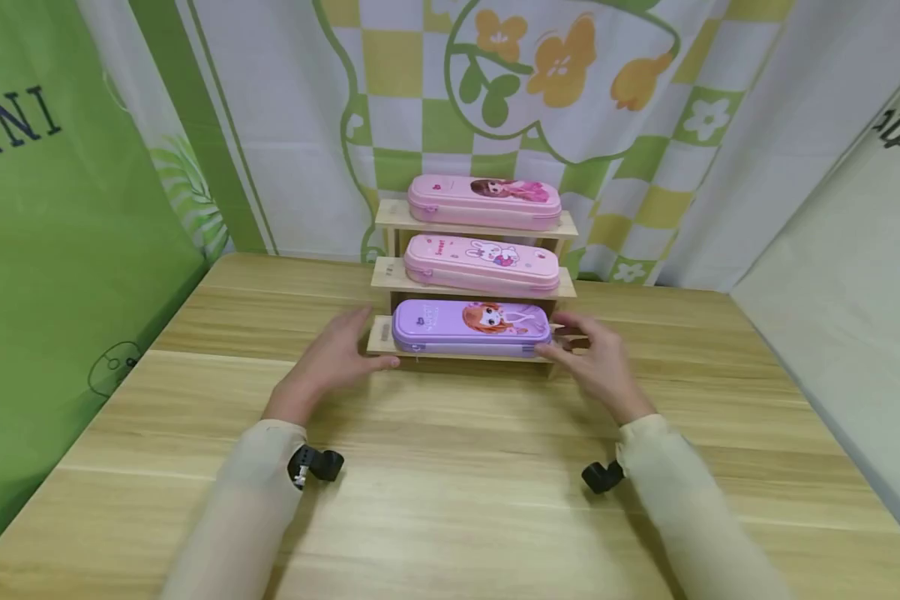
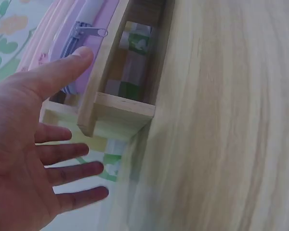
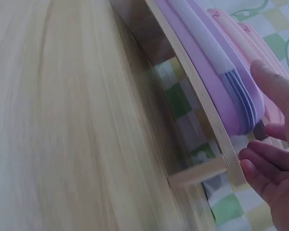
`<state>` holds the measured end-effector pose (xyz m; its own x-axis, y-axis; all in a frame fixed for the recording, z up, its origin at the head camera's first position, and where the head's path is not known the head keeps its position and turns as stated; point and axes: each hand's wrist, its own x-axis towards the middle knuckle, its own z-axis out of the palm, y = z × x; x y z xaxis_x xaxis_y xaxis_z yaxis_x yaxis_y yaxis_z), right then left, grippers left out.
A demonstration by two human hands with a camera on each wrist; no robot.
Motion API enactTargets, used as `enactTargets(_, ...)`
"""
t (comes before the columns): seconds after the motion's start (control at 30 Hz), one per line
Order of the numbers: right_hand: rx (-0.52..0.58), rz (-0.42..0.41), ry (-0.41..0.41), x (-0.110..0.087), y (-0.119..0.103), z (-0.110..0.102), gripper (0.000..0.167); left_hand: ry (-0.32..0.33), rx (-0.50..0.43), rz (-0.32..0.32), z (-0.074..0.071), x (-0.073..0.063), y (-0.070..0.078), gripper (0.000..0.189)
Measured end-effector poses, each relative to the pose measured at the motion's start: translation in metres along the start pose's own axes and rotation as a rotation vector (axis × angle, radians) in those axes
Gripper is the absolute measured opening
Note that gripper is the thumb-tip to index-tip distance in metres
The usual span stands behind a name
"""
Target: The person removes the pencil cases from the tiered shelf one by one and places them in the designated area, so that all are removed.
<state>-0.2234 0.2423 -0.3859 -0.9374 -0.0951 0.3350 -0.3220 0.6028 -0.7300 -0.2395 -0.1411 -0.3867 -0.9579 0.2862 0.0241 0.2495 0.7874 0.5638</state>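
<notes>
A purple pencil case (image 1: 471, 327) with a red-haired doll print lies on the lowest step of a three-step wooden stand (image 1: 381, 335). My left hand (image 1: 335, 354) is at the stand's left end, fingers spread; in the left wrist view its thumb (image 2: 62, 72) overlaps the case's zipper end. At the other end, my right hand (image 1: 596, 358) has its thumb by the case's right corner and its fingers loosely bent beside the stand. Neither hand grips anything. On the middle step sits a pink case (image 1: 482, 263) with a rabbit; a pink doll-print case (image 1: 484, 202) tops the stand.
The stand is on a wood-grain table (image 1: 450, 500), near its back edge. Behind hangs a checked curtain (image 1: 450, 100) with flowers. Green cloth (image 1: 37, 250) borders the left side, and a pale panel (image 1: 855, 250) the right.
</notes>
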Motion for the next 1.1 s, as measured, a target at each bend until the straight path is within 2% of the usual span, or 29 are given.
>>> enactTargets(0.2, 0.034, 0.130, -0.073, 0.008, -0.011, 0.010, 0.073, 0.019, -0.169, -0.016, 0.005, 0.007, -0.009, 0.098)
enactTargets(0.4, 0.031, 0.178, -0.121, 0.016, -0.012, 0.016, 0.080, 0.049, -0.253, -0.025, 0.009, 0.010, -0.016, 0.090)
enactTargets(0.53, 0.044, 0.174, -0.141, 0.017, -0.009, 0.018, 0.080, 0.041, -0.287, -0.040, 0.010, 0.010, -0.018, 0.087)
enactTargets(0.73, 0.065, 0.146, -0.129, 0.017, -0.005, 0.016, 0.076, 0.046, -0.301, -0.034, 0.013, 0.013, -0.018, 0.084)
enactTargets(0.97, 0.100, 0.121, -0.055, 0.007, -0.001, 0.008, 0.071, 0.054, -0.322, -0.039, 0.014, 0.014, -0.015, 0.083)
enactTargets(1.1, 0.109, 0.091, -0.009, -0.003, 0.006, -0.004, 0.068, 0.055, -0.321, -0.047, 0.014, 0.015, -0.015, 0.082)
